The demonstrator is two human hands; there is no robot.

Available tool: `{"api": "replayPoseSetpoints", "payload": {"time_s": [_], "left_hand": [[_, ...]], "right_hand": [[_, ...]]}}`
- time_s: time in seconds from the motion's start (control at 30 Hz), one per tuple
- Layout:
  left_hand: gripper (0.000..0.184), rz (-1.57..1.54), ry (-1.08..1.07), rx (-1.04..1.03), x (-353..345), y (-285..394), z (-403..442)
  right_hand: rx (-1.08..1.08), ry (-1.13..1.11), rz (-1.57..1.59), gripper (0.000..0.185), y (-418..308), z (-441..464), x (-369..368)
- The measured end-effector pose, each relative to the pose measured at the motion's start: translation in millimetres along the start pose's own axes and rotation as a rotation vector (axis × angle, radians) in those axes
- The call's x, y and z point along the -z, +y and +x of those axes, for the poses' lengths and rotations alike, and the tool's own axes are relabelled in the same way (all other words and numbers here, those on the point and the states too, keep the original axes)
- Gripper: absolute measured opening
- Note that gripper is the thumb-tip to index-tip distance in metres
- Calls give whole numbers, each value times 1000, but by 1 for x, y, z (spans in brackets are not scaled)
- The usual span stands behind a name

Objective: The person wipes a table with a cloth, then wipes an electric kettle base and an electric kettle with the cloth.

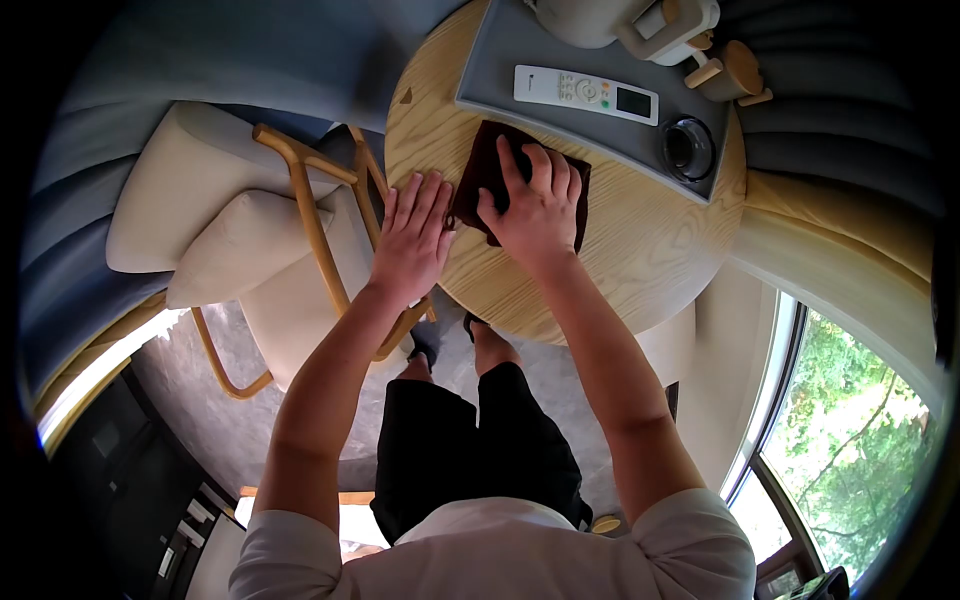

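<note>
A dark brown folded cloth lies flat on the round wooden table. My right hand rests on top of the cloth with its fingers spread and slightly bent, pressing down on it. Just left of the cloth, my left hand lies on the table's left edge, its fingers stretched out. A small loop shows at the cloth's left corner, close to the left fingertips. Whether these fingertips touch the cloth, I cannot tell.
Behind the cloth, a grey tray holds a white remote control, a dark glass ashtray, a light kettle and a wooden-handled item. A wooden-armed chair with cushions stands at left, a window at right.
</note>
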State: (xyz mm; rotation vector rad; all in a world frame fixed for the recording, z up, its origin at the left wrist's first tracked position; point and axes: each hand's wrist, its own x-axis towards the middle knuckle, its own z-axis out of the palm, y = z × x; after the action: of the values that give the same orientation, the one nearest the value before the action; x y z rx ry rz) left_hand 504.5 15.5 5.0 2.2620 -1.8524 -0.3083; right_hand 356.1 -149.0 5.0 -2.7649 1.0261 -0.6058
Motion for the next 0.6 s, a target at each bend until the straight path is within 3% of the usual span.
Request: {"api": "replayPoseSetpoints", "payload": {"time_s": [0.33,0.6], "left_hand": [[64,56,20,6,-1,1,2],[70,-130,23,-8,2,-8,2]], "right_hand": [[-19,-18,5,67,2,14,1],[-79,-34,-3,66,-18,-3,7]]}}
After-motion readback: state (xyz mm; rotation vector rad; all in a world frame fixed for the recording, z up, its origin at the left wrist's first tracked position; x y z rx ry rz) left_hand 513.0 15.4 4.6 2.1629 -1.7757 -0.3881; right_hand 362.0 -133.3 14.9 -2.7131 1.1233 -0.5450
